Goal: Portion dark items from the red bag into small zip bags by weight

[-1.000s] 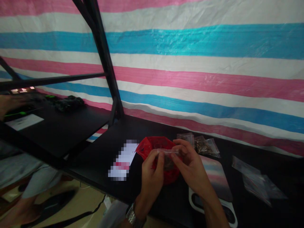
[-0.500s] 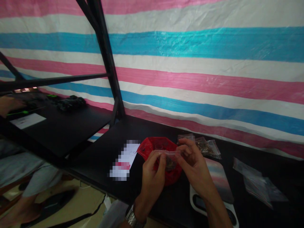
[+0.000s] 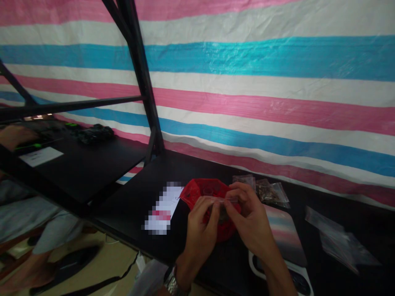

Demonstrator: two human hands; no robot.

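Observation:
Both hands pinch the top edge of a small clear zip bag [image 3: 222, 210] in front of me. My left hand [image 3: 202, 224] grips the edge between thumb and fingers, and my right hand [image 3: 248, 218] holds it just to the right, fingertips close to the left thumb. Something dark shows in the bag, too dim to name. Behind and below it sits a red plastic bag [image 3: 197, 191], open at the top, with small things inside that I cannot make out. A kitchen scale [image 3: 288, 234] lies partly under my right forearm.
Filled clear bags [image 3: 273, 193] lie behind the scale. Flat clear bags [image 3: 339, 238] rest at the right. A white paper [image 3: 165, 209] lies left of the red bag. Further left, past a black frame post [image 3: 143, 86], another person's hand [image 3: 15, 135] is at a second table.
My right hand has slid left along the bag's top edge, bringing its fingertips nearer my left hand. The view has shifted slightly.

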